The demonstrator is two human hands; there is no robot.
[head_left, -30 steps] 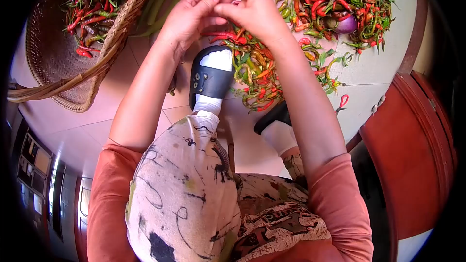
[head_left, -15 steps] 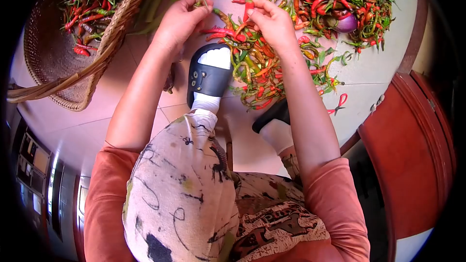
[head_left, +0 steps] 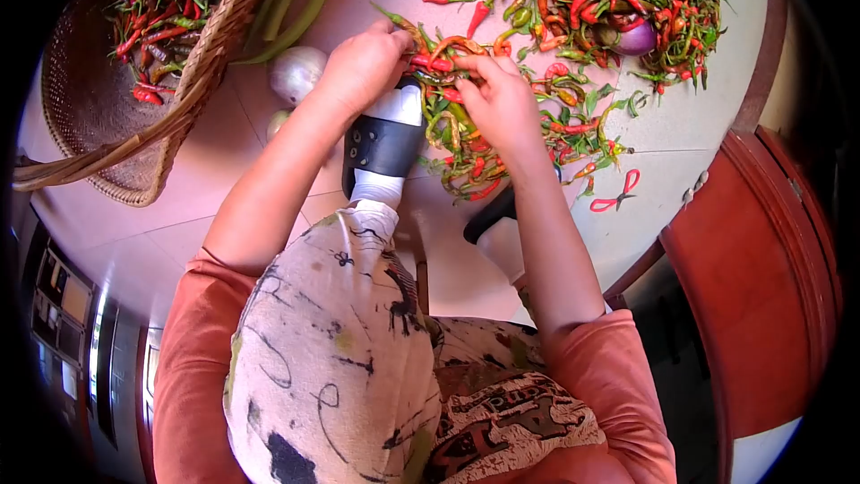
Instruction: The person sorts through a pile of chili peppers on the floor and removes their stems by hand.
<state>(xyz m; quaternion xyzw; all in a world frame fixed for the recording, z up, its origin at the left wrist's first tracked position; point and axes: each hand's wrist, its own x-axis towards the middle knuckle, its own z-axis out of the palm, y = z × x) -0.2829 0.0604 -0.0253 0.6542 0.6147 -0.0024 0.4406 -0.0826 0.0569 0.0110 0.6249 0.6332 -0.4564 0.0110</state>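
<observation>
My left hand (head_left: 365, 67) is closed at the left edge of the loose chili pile (head_left: 466, 130), just above the dark sandal (head_left: 385, 148); whatever its fingers hold is hidden. A red chili (head_left: 432, 63) lies between the hands. At its right end is my right hand (head_left: 500, 99), palm down over the pile, with thumb and forefinger apart and nothing visible held between them. Behind the hands, a single red chili (head_left: 479, 18) lies on the floor near a larger chili heap (head_left: 582, 0).
A woven basket (head_left: 107, 157) with chilies stands at the left. Long green vegetables (head_left: 300, 18) and a pale onion-like bulb (head_left: 296, 73) lie beside it. A purple vegetable (head_left: 634, 38) sits in the heap. Red-handled scissors (head_left: 616, 194) lie near red furniture (head_left: 752, 278).
Both hands have come down toward the near pile and closer together. The red chili that was in my right hand now lies on the floor. The pale bulb has come into view.
</observation>
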